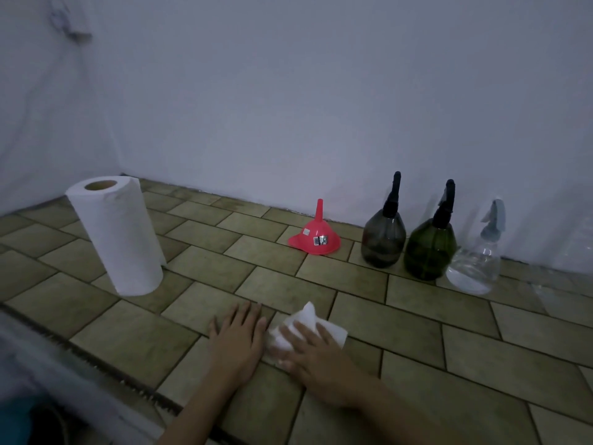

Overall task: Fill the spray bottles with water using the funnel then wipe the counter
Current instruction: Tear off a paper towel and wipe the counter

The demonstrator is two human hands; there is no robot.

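I see my right hand (316,354) lying flat on a folded white paper towel (308,332), fingers straight and spread, pressing it onto the tiled counter (417,364). The sheet's far corner and right edge stick out past my fingertips. My left hand (236,340) rests palm down on the tiles just beside the right one, fingers straight and close together, holding nothing; its little-finger side comes right up to the towel's left edge, though I cannot tell whether they touch.

Far beyond my left hand, off to its left, a roll of paper towels (117,234) stands upright on the counter. Straight beyond my right hand, near the white wall (321,91), I see the red funnel (316,237) sitting upside down, wide mouth on the tiles and spout pointing up. To the right of the funnel and well apart from my hands, three spray bottles stand in a row along the wall: a smoky grey bottle (383,240), a dark green bottle (430,250) just beside it, and a clear bottle (475,264), which looks blurred. All three wear their spray heads.
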